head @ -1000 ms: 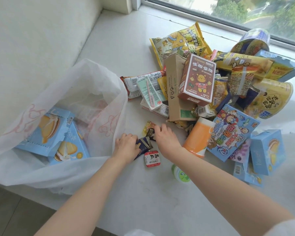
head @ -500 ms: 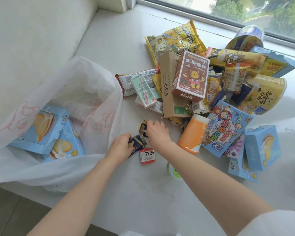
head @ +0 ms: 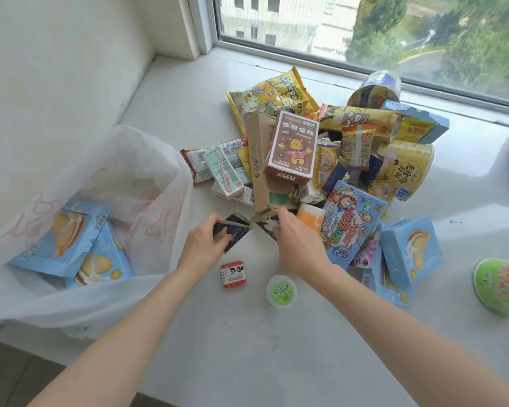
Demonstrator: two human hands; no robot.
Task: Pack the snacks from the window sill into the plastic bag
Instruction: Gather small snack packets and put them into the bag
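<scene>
A heap of snacks (head: 329,160) lies on the white window sill (head: 247,333), topped by a brown bear box (head: 291,148). The white plastic bag (head: 124,177) lies open at the left and holds two light blue sandwich-biscuit boxes (head: 68,239). My left hand (head: 206,248) grips a small dark blue sachet (head: 234,232) beside the bag's mouth. My right hand (head: 297,242) pinches a second dark sachet (head: 266,226) at the near edge of the heap. The two sachets nearly meet between my hands.
A small red square packet (head: 232,274) and a round green-lidded tub (head: 282,290) lie on the sill just in front of my hands. A green cup (head: 501,284) lies at the far right. The sill's front edge drops to the floor; a wall stands left, the window behind.
Both hands have lifted a little off the sill, each with a dark sachet in its fingers. The camera has tilted up and now shows the window.
</scene>
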